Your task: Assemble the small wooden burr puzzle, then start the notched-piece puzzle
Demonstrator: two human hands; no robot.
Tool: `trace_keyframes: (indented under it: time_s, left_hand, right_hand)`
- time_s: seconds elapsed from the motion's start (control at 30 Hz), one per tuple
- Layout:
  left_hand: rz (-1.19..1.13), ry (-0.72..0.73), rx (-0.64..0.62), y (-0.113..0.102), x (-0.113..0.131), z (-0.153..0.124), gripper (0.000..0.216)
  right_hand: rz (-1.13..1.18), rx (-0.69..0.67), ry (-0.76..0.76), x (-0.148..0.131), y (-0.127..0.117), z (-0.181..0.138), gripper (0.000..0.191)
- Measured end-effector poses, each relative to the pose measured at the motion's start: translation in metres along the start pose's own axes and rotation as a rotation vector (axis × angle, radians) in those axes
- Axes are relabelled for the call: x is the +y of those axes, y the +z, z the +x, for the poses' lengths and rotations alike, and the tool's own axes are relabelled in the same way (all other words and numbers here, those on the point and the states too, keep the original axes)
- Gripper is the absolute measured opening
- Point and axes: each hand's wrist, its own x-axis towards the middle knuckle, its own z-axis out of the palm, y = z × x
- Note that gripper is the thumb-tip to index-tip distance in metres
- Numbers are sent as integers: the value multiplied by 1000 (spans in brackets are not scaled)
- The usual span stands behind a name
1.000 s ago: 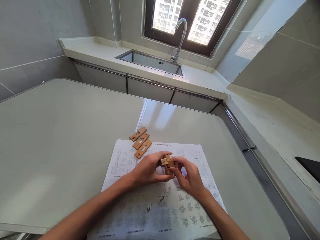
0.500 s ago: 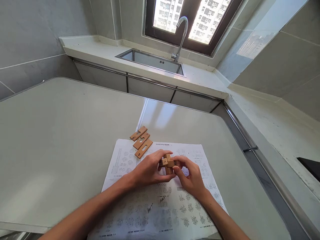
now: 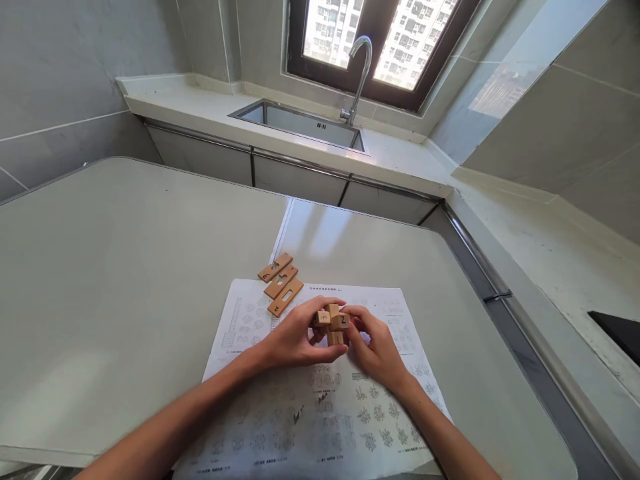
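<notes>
Above the printed sheet [image 3: 280, 413], an interlocking wooden puzzle [image 3: 333, 321] of crossed blocks is held up between both hands. My left hand [image 3: 305, 337] grips it from the left, fingers over the top and thumb under the bottom block. On the other side, my right hand [image 3: 375, 343] has its fingers curled against the puzzle's right and back; its fingertips are partly hidden. Dark marks, one like a 2, show on the block ends. Up and left of the hands lie three flat wooden slotted pieces [image 3: 285, 297], partly overlapping the sheet's top edge.
The pale folding table [image 3: 150, 280] has a seam running away from me. Beyond it, a counter [image 3: 200, 100] carries a sink [image 3: 300, 127] and a tap [image 3: 361, 73] beneath a window. A metal rail [image 3: 540, 340] runs along the right-hand counter.
The puzzle has turned a little between the hands, so the block end marked 2 now faces me. My right thumb and fingers have shifted back along its right side.
</notes>
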Motion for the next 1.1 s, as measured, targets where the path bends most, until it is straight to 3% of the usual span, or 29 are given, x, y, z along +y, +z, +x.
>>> trace_keyframes:
  time_s: [0.13, 0.43, 0.77, 0.93, 1.1]
  left_hand:
    - [1, 11, -8, 0, 1, 0, 57]
    - [219, 238, 39, 2, -4, 0, 59]
    - [341, 253, 59, 7, -11, -2, 61]
    - [371, 193, 124, 7, -14, -2, 76]
    - [386, 175, 156, 6, -18, -1, 70]
  right_hand:
    - [32, -30, 18, -2, -2, 1, 29]
    - [133, -97, 122, -3, -4, 4, 35]
    - [153, -64, 160, -1, -4, 4, 37]
    - [240, 46, 240, 2, -5, 7, 37]
    - [277, 327, 363, 8, -14, 12, 42]
